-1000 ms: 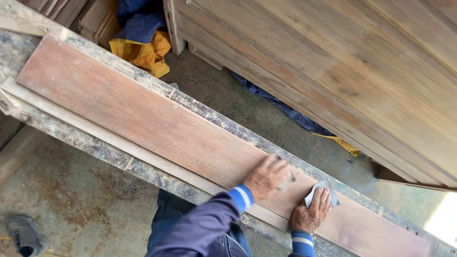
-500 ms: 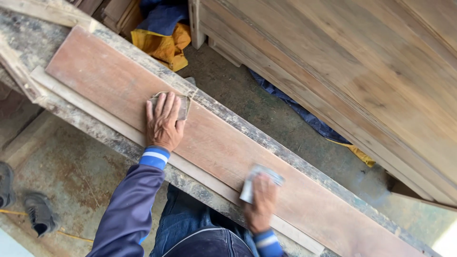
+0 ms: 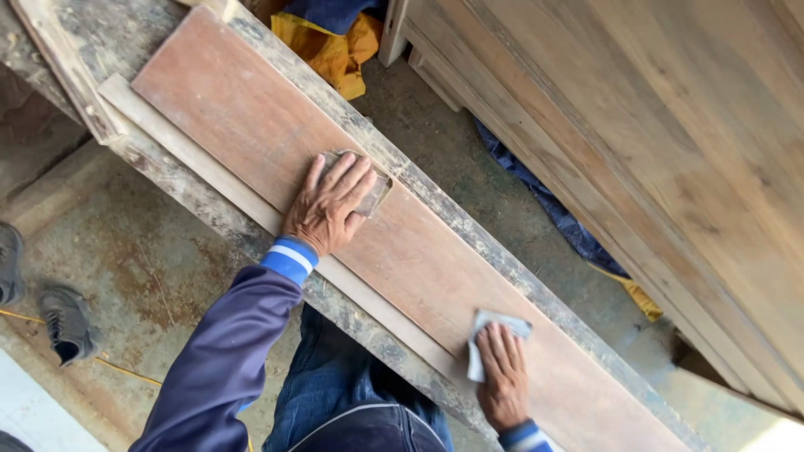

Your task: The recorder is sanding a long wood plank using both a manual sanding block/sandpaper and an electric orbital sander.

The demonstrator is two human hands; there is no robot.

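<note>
Flat, fingers spread: left hand [image 3: 328,209] pressing brownish sanding pad [image 3: 373,191] onto long reddish-brown wooden plank [image 3: 419,251], upper half of plank. Right hand [image 3: 504,377] likewise flat, palm down on pale grey sandpaper sheet [image 3: 494,331], lower on same plank. Plank lying lengthwise on paint-stained worktop [image 3: 193,197], thin pale wooden strip [image 3: 209,172] along near edge. Grey shoes [image 3: 67,322] on concrete floor [image 3: 142,285].

Yellow cloth [image 3: 333,52], dark shoes [image 3: 65,322], stacked timber panels [image 3: 670,125]
</note>
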